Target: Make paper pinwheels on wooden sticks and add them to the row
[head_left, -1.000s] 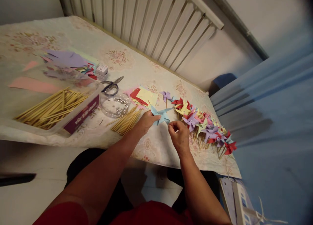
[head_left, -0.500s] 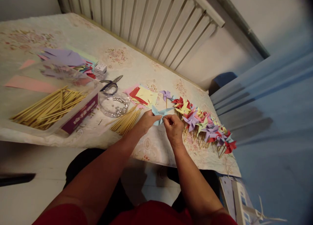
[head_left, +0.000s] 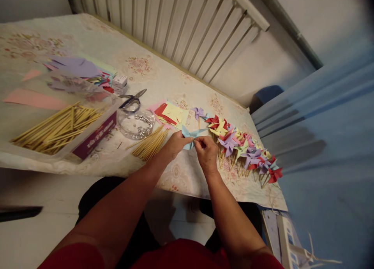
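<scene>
Both hands meet over a light blue paper pinwheel (head_left: 189, 135) near the table's front edge. My left hand (head_left: 174, 145) pinches its left side. My right hand (head_left: 207, 154) is closed at its centre, fingertips pressed on the paper; anything small between them is hidden. A row of finished paper pinwheels (head_left: 242, 150) in red, yellow, purple and pink lies just right of my hands. A loose bundle of wooden sticks (head_left: 149, 145) lies just left of my left hand.
A box of wooden sticks (head_left: 55, 129) sits at the left. A clear round dish (head_left: 136, 124), scissors (head_left: 132, 100) and cut coloured paper squares (head_left: 172, 115) lie behind my hands. Purple and pink paper sheets (head_left: 73, 68) lie far left. A radiator (head_left: 175, 23) runs along the back.
My right hand moved left from beside the pinwheel onto its centre and now presses there. My left hand kept its pinch on the paper.
</scene>
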`<state>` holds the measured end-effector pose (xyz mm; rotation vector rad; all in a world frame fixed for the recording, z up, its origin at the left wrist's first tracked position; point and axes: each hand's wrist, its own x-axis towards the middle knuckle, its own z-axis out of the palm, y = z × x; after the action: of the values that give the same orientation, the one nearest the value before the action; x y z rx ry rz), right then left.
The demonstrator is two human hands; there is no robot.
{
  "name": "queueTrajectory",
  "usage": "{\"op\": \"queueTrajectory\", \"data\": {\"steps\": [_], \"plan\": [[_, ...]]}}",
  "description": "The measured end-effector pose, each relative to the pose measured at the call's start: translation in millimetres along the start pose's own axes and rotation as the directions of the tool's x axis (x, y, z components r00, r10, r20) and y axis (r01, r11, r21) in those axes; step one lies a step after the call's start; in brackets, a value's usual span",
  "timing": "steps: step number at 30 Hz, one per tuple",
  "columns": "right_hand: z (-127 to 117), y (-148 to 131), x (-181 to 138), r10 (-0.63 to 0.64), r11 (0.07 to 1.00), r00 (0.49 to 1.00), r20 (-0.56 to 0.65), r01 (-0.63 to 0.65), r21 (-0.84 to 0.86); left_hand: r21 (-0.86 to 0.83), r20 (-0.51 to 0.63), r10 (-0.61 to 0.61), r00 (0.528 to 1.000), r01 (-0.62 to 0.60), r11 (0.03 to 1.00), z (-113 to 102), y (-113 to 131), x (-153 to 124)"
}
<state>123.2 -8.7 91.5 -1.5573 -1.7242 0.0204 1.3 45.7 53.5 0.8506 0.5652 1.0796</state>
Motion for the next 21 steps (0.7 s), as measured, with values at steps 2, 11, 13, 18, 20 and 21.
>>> {"op": "queueTrajectory", "data": {"steps": [2,11,13,18,20,21], "plan": [[-0.2,0.5,-0.3,-0.010,1.000,1.000,-0.001,0.010,0.007,0.012,0.002,0.002,1.000,-0.002,1.000,-0.4,-0.9,0.1],[1.6,2.4,-0.7,-0.005,1.000,1.000,-0.006,0.005,0.019,0.014,-0.017,-0.010,1.000,0.010,1.000,1.9,1.8,-0.3],[2.4,3.4,-0.4,-0.007,1.000,1.000,-0.004,0.007,0.021,0.024,-0.034,-0.012,0.999,0.013,1.000,2.4,2.2,-0.4],[3.5,5.1,0.2,0.010,1.000,1.000,0.016,-0.010,0.000,0.053,-0.062,-0.024,0.998,0.028,0.998,2.3,1.4,-0.1],[3.7,5.4,0.4,0.004,1.000,1.000,0.017,-0.004,-0.004,0.059,-0.064,-0.023,0.998,0.027,0.998,1.8,0.1,0.6],[3.7,5.6,0.4,0.000,1.000,1.000,0.016,0.000,-0.007,0.063,-0.068,-0.022,0.997,0.027,0.998,1.6,-0.6,0.9]]}}
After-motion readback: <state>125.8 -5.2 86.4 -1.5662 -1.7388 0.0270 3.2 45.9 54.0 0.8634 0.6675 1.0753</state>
